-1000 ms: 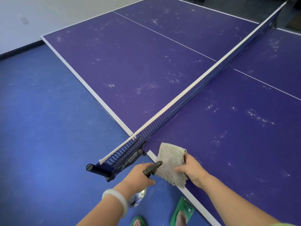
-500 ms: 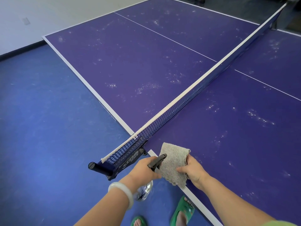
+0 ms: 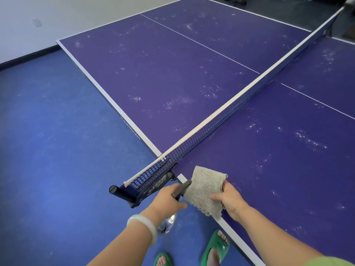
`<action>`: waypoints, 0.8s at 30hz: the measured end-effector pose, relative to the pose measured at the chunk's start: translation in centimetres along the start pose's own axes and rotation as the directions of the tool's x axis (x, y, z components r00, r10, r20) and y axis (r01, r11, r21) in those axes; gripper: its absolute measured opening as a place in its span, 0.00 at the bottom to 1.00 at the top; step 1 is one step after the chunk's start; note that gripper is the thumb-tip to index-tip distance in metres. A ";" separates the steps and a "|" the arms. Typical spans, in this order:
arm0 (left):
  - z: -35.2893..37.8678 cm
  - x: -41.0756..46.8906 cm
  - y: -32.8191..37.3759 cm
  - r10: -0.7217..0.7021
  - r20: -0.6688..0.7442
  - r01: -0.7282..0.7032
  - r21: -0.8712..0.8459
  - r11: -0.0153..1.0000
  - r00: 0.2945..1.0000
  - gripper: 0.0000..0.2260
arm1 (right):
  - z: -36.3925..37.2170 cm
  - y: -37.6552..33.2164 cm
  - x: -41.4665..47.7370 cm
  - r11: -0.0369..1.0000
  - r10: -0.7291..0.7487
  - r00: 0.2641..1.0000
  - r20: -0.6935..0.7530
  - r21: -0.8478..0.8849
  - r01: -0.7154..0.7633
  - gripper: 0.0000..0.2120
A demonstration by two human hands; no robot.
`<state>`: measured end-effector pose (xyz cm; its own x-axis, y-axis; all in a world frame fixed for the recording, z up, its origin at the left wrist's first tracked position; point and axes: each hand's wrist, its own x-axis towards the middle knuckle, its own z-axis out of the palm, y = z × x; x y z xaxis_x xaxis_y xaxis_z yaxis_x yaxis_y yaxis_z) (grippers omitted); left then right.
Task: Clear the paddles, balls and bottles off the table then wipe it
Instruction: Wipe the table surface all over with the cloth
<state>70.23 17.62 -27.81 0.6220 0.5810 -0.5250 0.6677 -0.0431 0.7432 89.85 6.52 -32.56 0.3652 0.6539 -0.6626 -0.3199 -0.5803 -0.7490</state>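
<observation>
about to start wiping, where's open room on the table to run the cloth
Both halves of the table in view, either side of the net, are bare out to the white edge lines. Crowded only at the near edge: net clamp, left hand with spray bottle, right hand with cloth.

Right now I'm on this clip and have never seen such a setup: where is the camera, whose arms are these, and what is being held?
There is no machine here. A person wears one wide-angle camera on the head, looking forward and down, so the two bare arms at the bottom are their own. The left hand has its grip on a spray bottle, its nozzle close to the grey cloth that the right hand holds at the near edge of the purple table. A net crosses the table, and pale specks dot its surface. No paddles, balls or bottles lie on the part in view. Below are the blue floor and green sandals.
</observation>
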 end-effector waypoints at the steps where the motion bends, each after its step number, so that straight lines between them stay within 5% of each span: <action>1: -0.1 0.2 0.6 0.016 -0.023 -0.018 -0.055 0.998 1.000 0.12 | 0.1 0.0 0.0 1.000 -0.004 1.000 -0.003 0.011 0.004 0.24; 8: 0.0 -0.3 1.5 0.173 0.127 -0.165 -0.067 0.984 0.977 0.27 | 0.4 -0.1 -0.1 0.999 -0.010 1.000 -0.023 0.050 0.011 0.19; 15: -0.3 -1.4 -1.1 0.021 -0.089 -0.030 -0.108 0.994 0.996 0.11 | -0.1 -2.6 0.3 0.990 0.024 0.993 -0.116 0.143 -0.008 0.10; 20: -1.5 -1.8 -2.0 -0.025 -0.193 -0.012 -0.189 0.982 0.981 0.11 | -1.0 -8.4 -0.1 0.962 -0.274 0.908 -0.318 -0.109 0.252 0.10; 24: -1.4 -1.7 -2.1 -0.049 -0.228 0.000 -0.210 0.978 0.972 0.11 | 0.4 -9.2 -1.3 0.807 -0.538 0.839 -0.083 -0.340 0.483 0.11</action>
<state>67.23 17.87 -27.89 0.4788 0.7526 -0.4520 0.5669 0.1281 0.8138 91.95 11.19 -24.84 0.5512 0.8203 -0.1528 0.2156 -0.3169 -0.9236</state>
